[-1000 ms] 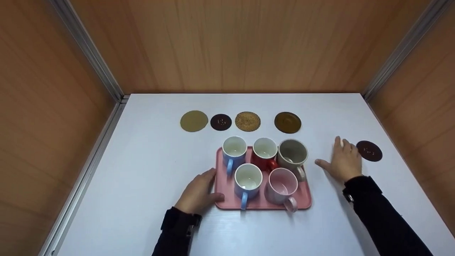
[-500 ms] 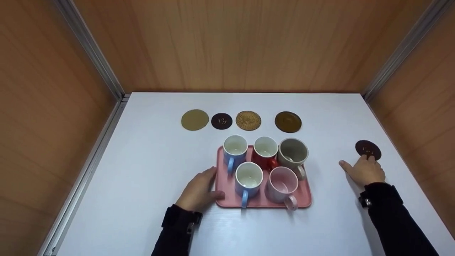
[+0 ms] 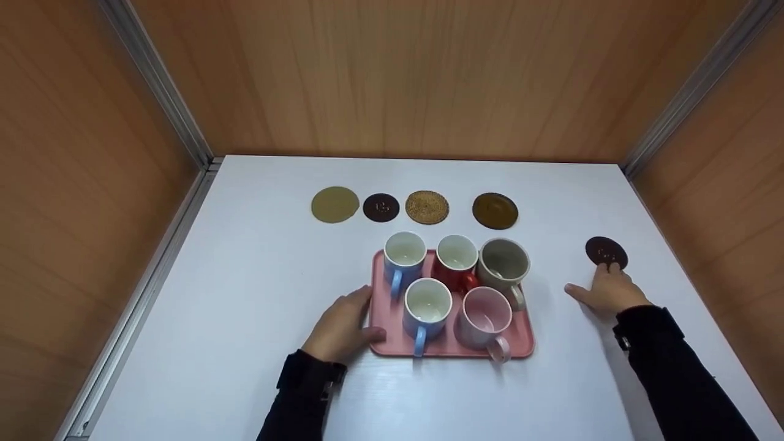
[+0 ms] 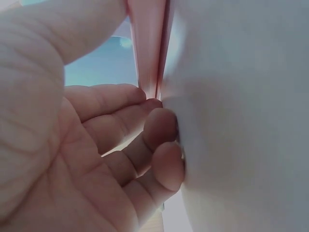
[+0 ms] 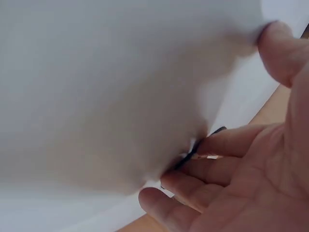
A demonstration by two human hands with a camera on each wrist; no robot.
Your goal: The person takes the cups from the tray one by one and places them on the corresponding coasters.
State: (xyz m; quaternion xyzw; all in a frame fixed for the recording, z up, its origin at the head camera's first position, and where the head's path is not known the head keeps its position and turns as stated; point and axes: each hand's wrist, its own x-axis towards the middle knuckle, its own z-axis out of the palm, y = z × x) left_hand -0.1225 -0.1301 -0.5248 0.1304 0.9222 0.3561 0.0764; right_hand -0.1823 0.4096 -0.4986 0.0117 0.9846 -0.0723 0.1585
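A pink tray (image 3: 390,343) bears several mugs: two light blue mugs (image 3: 422,331), a red mug (image 3: 447,277), a grey-beige mug (image 3: 507,283) and a pink mug (image 3: 478,337). At the tray's left edge my left hand (image 3: 340,327) grips the rim, thumb over it and fingers along the outer side. The left wrist view shows those fingers (image 4: 161,125) against the tray's edge. Over on the right, my right hand (image 3: 612,293) presses its fingertips on the near part of a dark brown round coaster (image 3: 603,248). Its thumb is spread out to the left, apart from the coaster.
Behind the tray lie an olive round coaster (image 3: 335,204), a small dark coaster (image 3: 381,208), a woven tan coaster (image 3: 427,207) and a brown round coaster (image 3: 495,211). Wooden panels (image 3: 392,79) wall the white table (image 3: 245,275) at the back and both sides.
My right hand moved right onto the dark coaster, then slid it left across the table. My left hand stays at the tray's edge, and the mugs have not moved.
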